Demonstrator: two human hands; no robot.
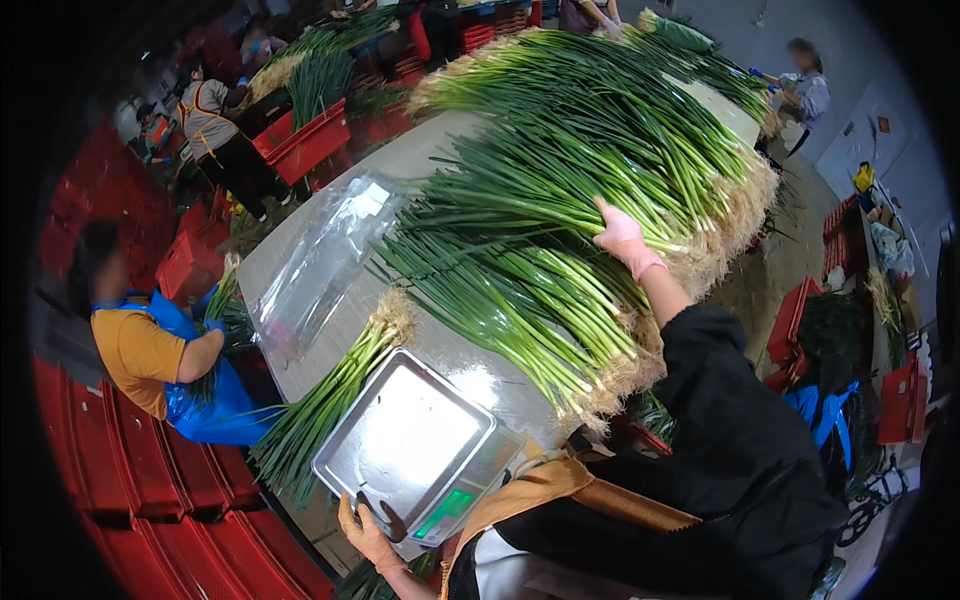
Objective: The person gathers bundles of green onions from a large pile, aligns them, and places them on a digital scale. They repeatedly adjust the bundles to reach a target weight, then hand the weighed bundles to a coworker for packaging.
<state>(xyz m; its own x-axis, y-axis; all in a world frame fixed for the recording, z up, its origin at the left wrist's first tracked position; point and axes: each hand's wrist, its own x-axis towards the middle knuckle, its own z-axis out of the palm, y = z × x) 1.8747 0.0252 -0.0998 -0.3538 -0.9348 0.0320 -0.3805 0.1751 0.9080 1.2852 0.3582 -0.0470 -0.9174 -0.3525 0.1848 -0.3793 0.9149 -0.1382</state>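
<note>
My right hand [624, 234], in a thin pale pink glove, reaches onto the large heap of green onions [547, 202]; its fingers rest around some white-green stems, and whether they grip is unclear. My left hand [369, 538], in an orange-tinted glove, is at the near left edge of a digital scale's metal pan [409, 442], fingers apart. The pan holds no onions, and the green display [448, 512] is lit beside it. A separate bunch of green onions [337, 397] lies left of the scale, roots pointing away from me.
Clear plastic bags [326, 255] lie on the grey table [262, 270] at the left. A co-worker in a blue apron [180, 360] stands at the left edge holding onions. Red plastic crates [172, 510] are stacked at lower left. Other people work around the far tables.
</note>
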